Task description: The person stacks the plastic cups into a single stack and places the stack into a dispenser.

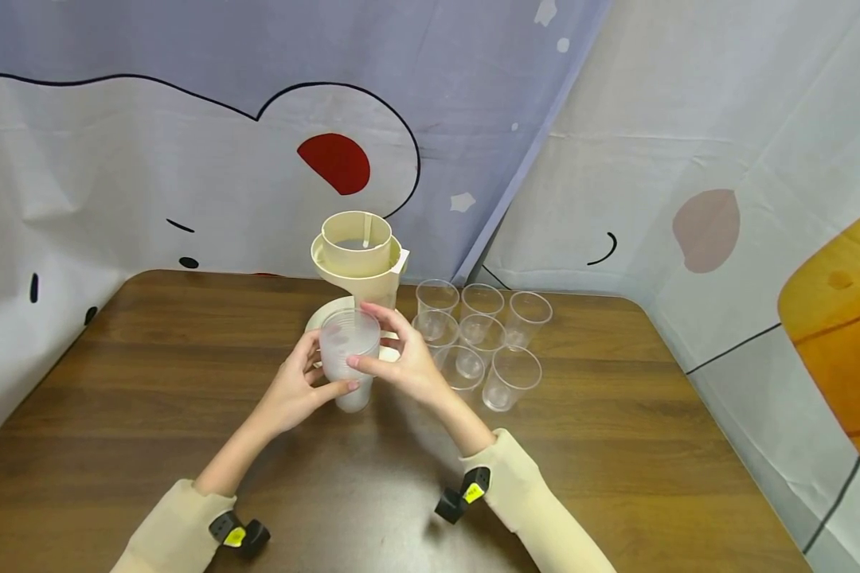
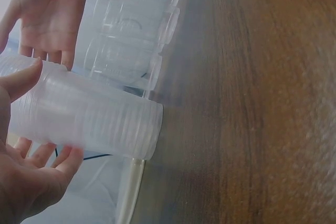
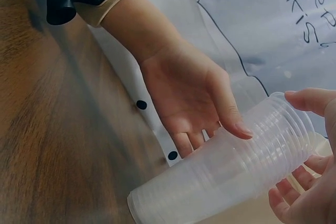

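Note:
A tall stack of nested clear plastic cups stands nearly upright between both hands, its base close to the tabletop. My left hand holds the stack from the left, thumb in front and fingers curled behind it. From the right, my right hand grips the upper part near the rims, thumb on the near side. In the left wrist view the ribbed rims of the cup stack show between the two hands. Directly behind stands a cream plastic device with a round open tube on top; the stack and hands hide its lower part.
Several single clear plastic cups stand upright in close rows to the right of my right hand. They are on a brown wooden table. A printed cloth hangs behind the table's back edge and along its right side.

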`<state>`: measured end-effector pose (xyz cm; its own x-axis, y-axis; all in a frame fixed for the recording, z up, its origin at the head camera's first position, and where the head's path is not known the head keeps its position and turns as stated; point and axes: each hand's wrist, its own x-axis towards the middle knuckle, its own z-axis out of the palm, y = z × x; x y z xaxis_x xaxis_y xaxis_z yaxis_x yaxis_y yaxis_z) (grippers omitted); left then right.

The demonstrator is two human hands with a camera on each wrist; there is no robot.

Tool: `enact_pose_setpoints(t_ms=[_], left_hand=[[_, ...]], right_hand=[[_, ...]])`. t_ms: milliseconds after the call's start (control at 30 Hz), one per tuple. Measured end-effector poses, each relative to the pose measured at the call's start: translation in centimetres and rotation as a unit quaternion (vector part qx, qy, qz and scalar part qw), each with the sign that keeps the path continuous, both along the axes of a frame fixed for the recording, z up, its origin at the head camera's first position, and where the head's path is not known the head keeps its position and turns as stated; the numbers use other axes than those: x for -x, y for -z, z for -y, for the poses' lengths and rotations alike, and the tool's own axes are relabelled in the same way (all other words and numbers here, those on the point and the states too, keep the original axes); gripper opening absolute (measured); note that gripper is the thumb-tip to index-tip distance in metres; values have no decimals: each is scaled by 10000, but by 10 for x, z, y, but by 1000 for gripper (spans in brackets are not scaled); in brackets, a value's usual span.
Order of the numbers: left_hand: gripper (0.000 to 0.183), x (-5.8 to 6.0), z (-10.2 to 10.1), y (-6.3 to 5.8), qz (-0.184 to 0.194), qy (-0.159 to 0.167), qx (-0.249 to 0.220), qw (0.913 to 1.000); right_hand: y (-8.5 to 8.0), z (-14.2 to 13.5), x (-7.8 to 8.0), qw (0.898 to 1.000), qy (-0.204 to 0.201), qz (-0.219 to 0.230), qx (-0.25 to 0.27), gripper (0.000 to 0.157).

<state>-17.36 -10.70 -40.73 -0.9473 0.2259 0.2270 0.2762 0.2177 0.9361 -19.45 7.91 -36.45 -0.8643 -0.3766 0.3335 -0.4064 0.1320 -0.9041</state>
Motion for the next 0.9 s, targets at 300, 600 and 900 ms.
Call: enact_pose_setpoints(t_ms=[300,600,900], left_hand=[[73,1,0,2,-71,1,-5,10000],[75,1,1,2,-78,-5,10,10000],[74,1,1,3,-148,-15,29,9999]], right_hand=[[1,0,-1,10000,38,46,-71,65],[0,-1,-2,9999,44,8,-106,66],[-3,-7,-6,9996,149,-83,-241,67]])
